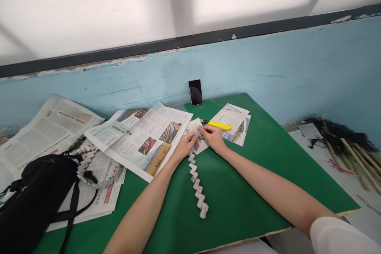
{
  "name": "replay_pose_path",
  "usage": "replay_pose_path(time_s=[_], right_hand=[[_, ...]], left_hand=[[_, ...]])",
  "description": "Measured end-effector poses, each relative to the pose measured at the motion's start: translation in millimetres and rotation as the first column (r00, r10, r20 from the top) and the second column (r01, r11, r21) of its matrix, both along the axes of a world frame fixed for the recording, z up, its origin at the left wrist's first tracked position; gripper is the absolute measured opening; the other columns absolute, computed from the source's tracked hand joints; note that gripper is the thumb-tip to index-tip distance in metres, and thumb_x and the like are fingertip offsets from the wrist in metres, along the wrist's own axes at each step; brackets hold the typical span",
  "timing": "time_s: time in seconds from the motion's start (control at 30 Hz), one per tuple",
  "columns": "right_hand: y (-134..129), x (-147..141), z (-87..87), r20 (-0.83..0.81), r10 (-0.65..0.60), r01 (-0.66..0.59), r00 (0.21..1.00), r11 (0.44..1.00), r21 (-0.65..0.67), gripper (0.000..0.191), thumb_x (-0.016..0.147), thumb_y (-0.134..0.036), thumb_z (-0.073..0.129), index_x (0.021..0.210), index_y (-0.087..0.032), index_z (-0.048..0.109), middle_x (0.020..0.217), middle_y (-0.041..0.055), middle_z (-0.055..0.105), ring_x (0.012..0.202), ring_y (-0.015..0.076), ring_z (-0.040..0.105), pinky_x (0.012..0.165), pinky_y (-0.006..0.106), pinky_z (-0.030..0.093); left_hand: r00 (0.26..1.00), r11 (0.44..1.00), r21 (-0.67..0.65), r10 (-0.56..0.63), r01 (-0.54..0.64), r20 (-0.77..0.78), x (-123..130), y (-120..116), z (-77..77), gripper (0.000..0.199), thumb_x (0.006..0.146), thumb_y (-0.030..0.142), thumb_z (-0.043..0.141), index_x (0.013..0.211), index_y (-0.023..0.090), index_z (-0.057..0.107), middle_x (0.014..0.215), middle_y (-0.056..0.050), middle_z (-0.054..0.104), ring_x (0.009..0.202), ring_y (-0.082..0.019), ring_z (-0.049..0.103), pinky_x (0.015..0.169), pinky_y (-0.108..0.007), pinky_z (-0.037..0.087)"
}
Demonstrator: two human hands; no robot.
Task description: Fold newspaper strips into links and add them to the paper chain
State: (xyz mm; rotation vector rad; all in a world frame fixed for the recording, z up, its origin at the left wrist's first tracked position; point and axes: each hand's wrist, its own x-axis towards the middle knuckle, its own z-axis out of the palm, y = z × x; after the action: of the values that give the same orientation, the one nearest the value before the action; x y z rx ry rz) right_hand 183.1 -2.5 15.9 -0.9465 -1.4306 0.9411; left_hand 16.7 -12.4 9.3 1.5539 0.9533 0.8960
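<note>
A zigzag chain of folded newspaper [197, 184] runs from my hands toward the table's front edge. My left hand [187, 145] is closed, pinching the chain's far end. Fingers bent, my right hand [213, 138] grips a small printed newspaper piece that meets the left fingertips. How this piece joins the chain is hidden by the fingers. Just beyond and under the hands lie pale paper pieces [194, 124]. A yellow utility knife [219, 125] rests on cut newspaper sheets [235, 114] beside my right hand.
A phone [195, 92] leans upright against the blue wall [143, 79]. Open newspaper [127, 147] covers the green table's [256, 190] left part. A black bag [44, 194] and another folded-paper chain [102, 182] lie at left. Sticks [354, 158] lie on the floor at right.
</note>
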Motion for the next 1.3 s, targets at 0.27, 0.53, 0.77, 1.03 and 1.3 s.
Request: replay_pose_path(time_s=[0.27,0.53,0.77,1.03,1.3], right_hand=[[8.7,2.2,-8.8,-0.068,-0.13,0.125,0.989,0.989,-0.075,0.046,0.087,-0.056,0.066,0.064,-0.018,0.061,0.06,-0.0017,0.05,0.058,0.0139,0.042,0.057,0.028,0.034],[14.3,3.5,-14.7,-0.141,-0.186,0.165,0.972,0.975,-0.15,0.049,0.086,-0.061,0.066,0.063,-0.019,0.057,0.058,-0.0024,0.046,0.057,0.0135,0.037,0.055,0.028,0.029],[13.2,3.7,-13.8,-0.143,-0.173,0.155,0.974,0.98,-0.128,0.05,0.087,-0.059,0.066,0.06,-0.02,0.051,0.058,-0.0034,0.044,0.057,0.0131,0.036,0.056,0.028,0.029],[12.5,2.7,-11.6,-0.141,-0.198,0.182,0.97,0.976,-0.116,0.047,0.086,-0.057,0.066,0.062,-0.019,0.053,0.06,-0.0033,0.044,0.059,0.0133,0.037,0.057,0.028,0.031],[4.5,3.0,-3.6,-0.107,-0.254,0.249,0.961,0.967,-0.057,0.043,0.09,-0.056,0.062,0.069,-0.018,0.062,0.067,0.0004,0.051,0.067,0.0163,0.045,0.064,0.028,0.039]], left_hand=[[0.989,0.992,-0.127,0.021,-0.003,0.145,1.5,5.4,-12.3,0.048,0.091,0.063,0.057,0.086,0.015,0.057,0.047,0.01,0.032,0.041,-0.006,0.023,0.045,-0.022,0.015],[0.993,0.99,-0.129,0.069,-0.057,0.095,1.5,3.6,-10.0,0.05,0.088,0.066,0.058,0.085,0.016,0.058,0.044,0.009,0.036,0.039,-0.007,0.026,0.043,-0.022,0.016],[0.99,0.984,-0.169,0.071,-0.05,0.119,1.8,2.0,-1.7,0.054,0.089,0.069,0.054,0.084,0.016,0.058,0.046,0.009,0.033,0.04,-0.007,0.026,0.043,-0.022,0.018],[0.997,0.989,-0.147,0.04,-0.03,0.068,0.9,3.1,-3.3,0.05,0.089,0.067,0.055,0.088,0.017,0.057,0.044,0.008,0.042,0.037,-0.007,0.03,0.042,-0.022,0.021],[0.999,0.999,-0.038,0.036,-0.038,-0.04,-1.9,5.5,-4.5,0.045,0.093,0.058,0.055,0.094,0.014,0.066,0.055,-0.001,0.064,0.049,-0.012,0.051,0.053,-0.023,0.038]])
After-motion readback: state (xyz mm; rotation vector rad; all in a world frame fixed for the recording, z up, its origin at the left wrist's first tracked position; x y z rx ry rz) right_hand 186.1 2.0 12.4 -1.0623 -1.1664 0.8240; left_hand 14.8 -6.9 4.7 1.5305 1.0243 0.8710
